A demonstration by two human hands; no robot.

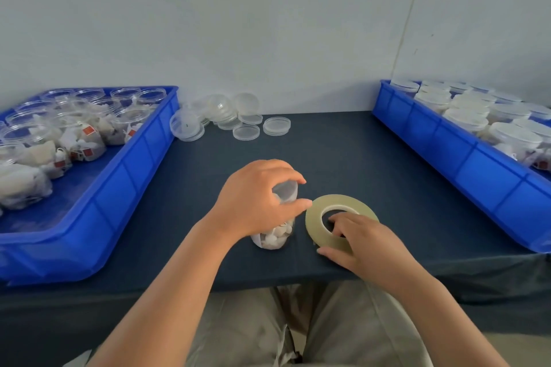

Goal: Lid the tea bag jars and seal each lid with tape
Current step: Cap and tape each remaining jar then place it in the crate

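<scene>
A clear jar of tea bags (275, 237) stands on the dark table near the front edge, a clear lid on top. My left hand (256, 202) grips that lid from above, fingers curled round its rim. Just to the right lies a flat roll of clear tape (314, 219). My right hand (357, 240) holds the roll, fingers hooked into its core and thumb at its near outer edge. Loose clear lids (247, 131) are heaped at the back of the table.
A blue tray (125, 188) on the left holds several open jars of tea bags. Another blue tray (465, 155) on the right holds several lidded jars. A grey wall stands behind the dark table (357, 158).
</scene>
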